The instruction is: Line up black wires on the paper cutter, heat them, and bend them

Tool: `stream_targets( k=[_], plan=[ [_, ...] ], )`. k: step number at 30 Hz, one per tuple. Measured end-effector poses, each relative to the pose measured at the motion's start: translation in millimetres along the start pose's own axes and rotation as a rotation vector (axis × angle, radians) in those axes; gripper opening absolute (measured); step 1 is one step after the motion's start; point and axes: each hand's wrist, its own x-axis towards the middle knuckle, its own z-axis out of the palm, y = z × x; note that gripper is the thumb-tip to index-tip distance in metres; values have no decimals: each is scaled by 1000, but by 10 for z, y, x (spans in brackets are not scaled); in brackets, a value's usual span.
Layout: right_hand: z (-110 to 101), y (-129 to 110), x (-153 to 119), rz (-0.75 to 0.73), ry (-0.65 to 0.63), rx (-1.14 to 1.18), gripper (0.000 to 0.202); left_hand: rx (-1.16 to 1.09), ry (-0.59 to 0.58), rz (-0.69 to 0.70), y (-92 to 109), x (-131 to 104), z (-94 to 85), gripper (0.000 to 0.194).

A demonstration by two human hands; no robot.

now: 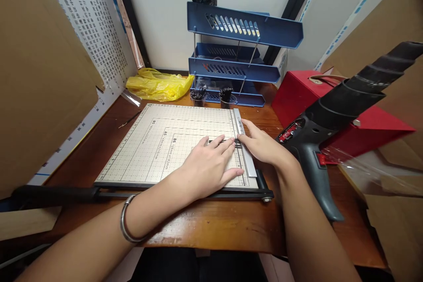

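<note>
On the cream gridded board of a paper cutter (pixel 139 150), my left hand (pixel 209 165) lies flat, palm down, with fingers spread. Its fingertips press on several thin black strips (pixel 238 143); most of their length is hidden beneath the hand. The strips' right ends meet the metal ruler edge (pixel 249 161) along the board's right side. My right hand (pixel 264 143) rests against this ruler, thumb near the strip ends and index finger stretched farther up; its other fingers are hidden. The cutter's blade arm with its black handle (pixel 56 194) lies low along the board's near edge.
Two clear cups (pixel 198 99) of thin black pieces stand behind the board, before a blue tiered tray (pixel 244 26). A yellow plastic bag (pixel 158 84) lies back left. At right, a heat gun (pixel 317 154) leans by a red box (pixel 297 92). Cardboard (pixel 42 53) walls the left.
</note>
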Motion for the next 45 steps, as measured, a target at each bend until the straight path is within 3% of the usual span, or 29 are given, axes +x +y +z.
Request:
stream_targets(
  k=[15, 28, 45],
  plan=[
    [16, 47, 19, -16, -27, 28, 65, 77, 8, 1, 32, -4, 9, 76],
    [15, 58, 33, -4, -31, -14, 60, 6, -11, 48, 17, 0, 10, 84],
    [-12, 33, -5, -82, -59, 53, 59, 21, -11, 43, 10, 12, 16, 78]
  ],
)
